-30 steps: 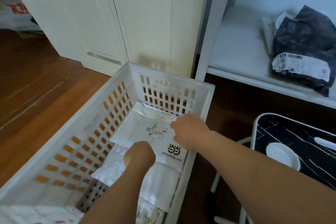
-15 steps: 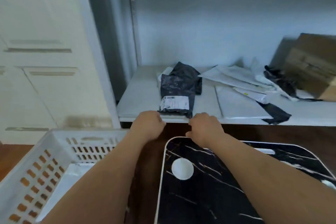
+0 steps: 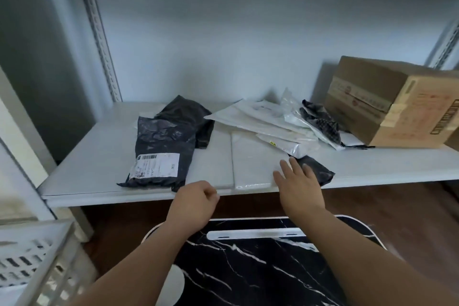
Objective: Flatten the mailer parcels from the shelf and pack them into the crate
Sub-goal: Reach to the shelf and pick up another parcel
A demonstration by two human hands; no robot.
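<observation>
Right hand (image 3: 299, 187) fingers spread flat over white mailer (image 3: 255, 164) at shelf (image 3: 94, 156) edge; left hand (image 3: 195, 202) loosely curled, empty, black mailer (image 3: 161, 146) just beyond it

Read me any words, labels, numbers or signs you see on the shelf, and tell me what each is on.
Black mailer, white shipping label: barcode and printed lines, too small to read.
Cardboard box: reddish print and round stamps on its side, blurred; dark-bordered marking on its end, unreadable.
White mailer pile: small yellow sticker, too small to read.
Nothing legible anywhere.
</observation>
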